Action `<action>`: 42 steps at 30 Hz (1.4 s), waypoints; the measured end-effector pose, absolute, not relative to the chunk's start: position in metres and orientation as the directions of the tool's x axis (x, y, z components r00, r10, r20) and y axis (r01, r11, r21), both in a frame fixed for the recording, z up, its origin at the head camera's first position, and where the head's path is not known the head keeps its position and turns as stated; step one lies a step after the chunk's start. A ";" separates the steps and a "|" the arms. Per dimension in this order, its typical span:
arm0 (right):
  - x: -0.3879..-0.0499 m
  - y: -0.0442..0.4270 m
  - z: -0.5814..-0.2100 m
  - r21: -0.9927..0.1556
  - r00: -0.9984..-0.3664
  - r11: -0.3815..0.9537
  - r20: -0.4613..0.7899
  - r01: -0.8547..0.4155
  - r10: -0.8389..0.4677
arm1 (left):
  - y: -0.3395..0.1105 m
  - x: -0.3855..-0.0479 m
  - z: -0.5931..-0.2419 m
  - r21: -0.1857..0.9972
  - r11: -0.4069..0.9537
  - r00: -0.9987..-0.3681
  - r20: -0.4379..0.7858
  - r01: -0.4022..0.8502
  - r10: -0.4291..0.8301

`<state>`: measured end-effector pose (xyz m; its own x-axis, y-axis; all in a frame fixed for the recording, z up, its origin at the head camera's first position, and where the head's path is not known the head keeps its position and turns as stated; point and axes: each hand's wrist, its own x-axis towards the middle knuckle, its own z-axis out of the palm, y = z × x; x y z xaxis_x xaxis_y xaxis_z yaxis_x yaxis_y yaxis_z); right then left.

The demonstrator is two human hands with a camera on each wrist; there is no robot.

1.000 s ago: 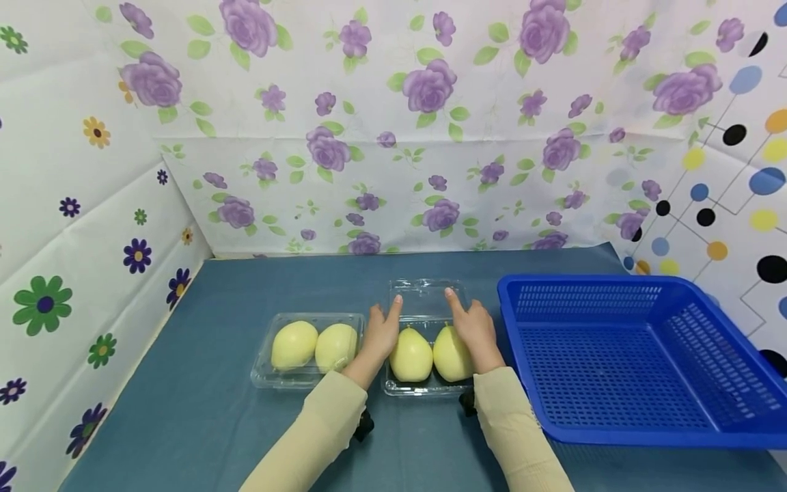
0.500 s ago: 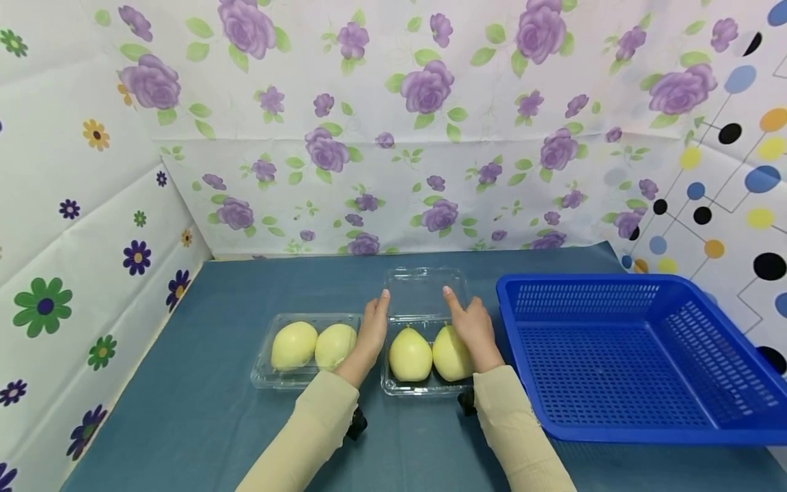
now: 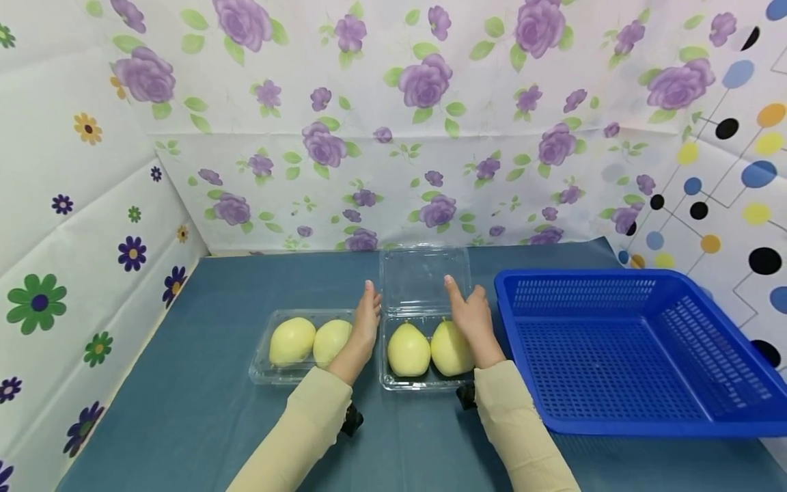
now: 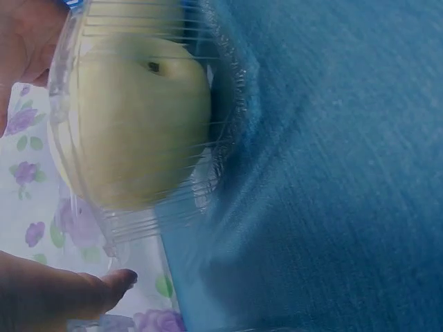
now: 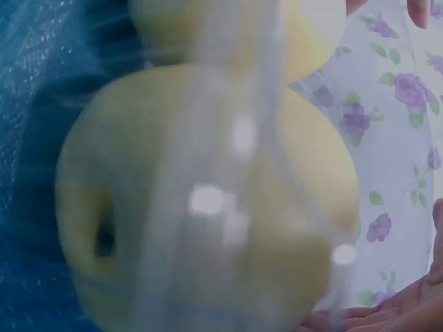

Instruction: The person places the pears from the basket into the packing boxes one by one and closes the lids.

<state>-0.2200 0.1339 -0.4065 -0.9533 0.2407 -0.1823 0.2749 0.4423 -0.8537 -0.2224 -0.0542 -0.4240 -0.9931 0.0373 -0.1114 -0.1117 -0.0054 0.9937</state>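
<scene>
A clear plastic clamshell box (image 3: 424, 386) holds two pale yellow-green pears (image 3: 408, 350), (image 3: 451, 348) side by side. Its transparent lid (image 3: 424, 277) stands raised at the back. On the box's left side is my left hand (image 3: 364, 324), thumb up, fingers straight, nothing held. My right hand (image 3: 473, 318) is by the right pear and the right rim, thumb pointing up and forward; whether it touches the box is hard to tell. In the left wrist view a pear (image 4: 138, 124) shows through the clear ribbed wall. A blurred pear (image 5: 208, 200) fills the right wrist view.
To the left sits a second clear box (image 3: 264, 372) with two pears under its plastic, partly behind my left forearm. A large blue plastic basket (image 3: 615, 369) stands on the right. Patterned sheets (image 3: 381, 184) edge the blue-covered table (image 3: 184, 410).
The lid has swung to a taller, more upright stance. My left hand has moved left, away from the lid. The right hand has barely shifted.
</scene>
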 end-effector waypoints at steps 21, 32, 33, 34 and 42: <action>-0.213 0.136 -0.400 -0.932 -0.934 0.253 -0.176 0.260 0.312 | -0.054 -0.220 -0.398 0.984 0.087 -0.984 -0.162 -0.155 0.070; -0.208 0.134 -0.398 -0.950 -0.937 0.187 -0.189 0.251 0.294 | -0.046 -0.213 -0.393 0.979 0.120 -0.987 -0.164 -0.163 -0.003; -0.207 0.133 -0.398 -0.954 -0.938 0.170 -0.191 0.247 0.288 | -0.045 -0.212 -0.392 0.978 0.122 -0.986 -0.167 -0.167 -0.009; -0.207 0.133 -0.397 -0.957 -0.939 0.153 -0.195 0.246 0.284 | -0.045 -0.211 -0.392 0.979 0.122 -0.986 -0.165 -0.166 -0.015; -0.205 0.133 -0.393 -0.971 -0.943 0.087 -0.194 0.224 0.269 | -0.043 -0.207 -0.390 0.981 0.092 -0.986 -0.168 -0.169 -0.024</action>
